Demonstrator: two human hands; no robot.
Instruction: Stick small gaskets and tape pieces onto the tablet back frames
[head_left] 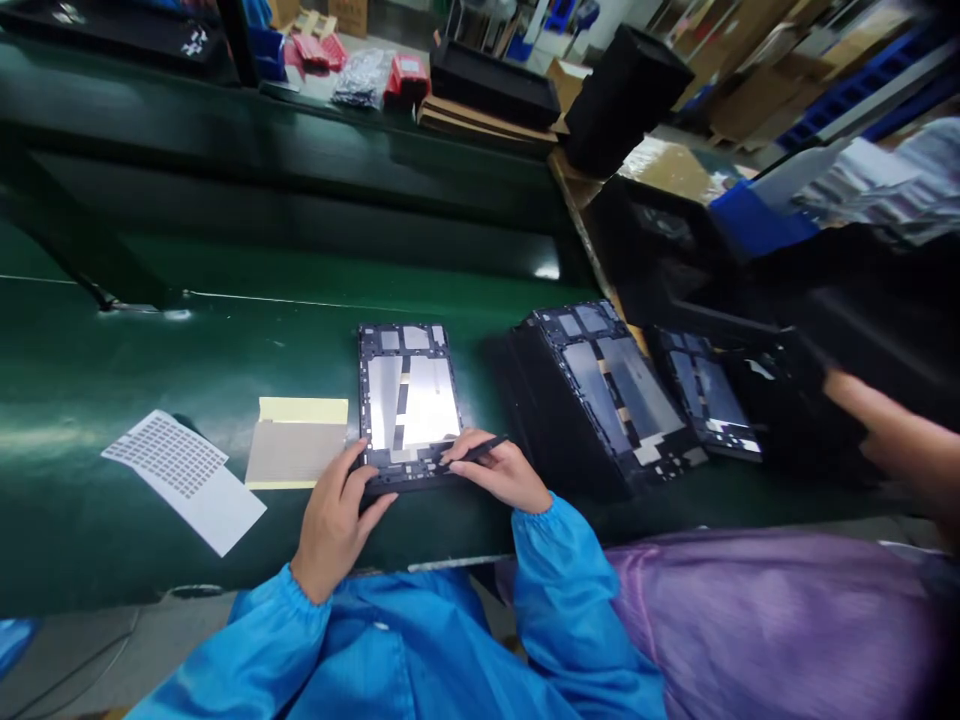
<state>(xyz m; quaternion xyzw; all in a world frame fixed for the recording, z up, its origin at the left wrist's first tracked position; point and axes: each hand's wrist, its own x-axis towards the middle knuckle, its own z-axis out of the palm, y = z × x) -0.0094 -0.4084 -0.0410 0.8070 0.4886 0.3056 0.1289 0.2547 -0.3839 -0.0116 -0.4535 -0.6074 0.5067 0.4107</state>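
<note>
An opened tablet housing (pixel 425 390), with silvery plates and a dark ribbon cable down its middle, lies on the green bench before me. My left hand (pixel 335 515) grips its lower left corner, fingers on the side edge and thumb by the front edge. In my right hand (pixel 504 474) is a thin black pen-like tool (pixel 487 448), slanted over the lower right part of the housing. Its tip is too small to make out. Left of the housing lie a yellow-edged sheet (pixel 289 450) and a white label sheet (pixel 176 465) with rows of small grey pieces.
To the right, a similar tablet housing (pixel 611 380) rests on a black stack, with another tablet housing (pixel 709 395) beyond it. A co-worker's blurred hand (pixel 885 430) reaches in at far right. A raised dark shelf (pixel 300 180) runs along the back; black trays (pixel 495 80) stand above.
</note>
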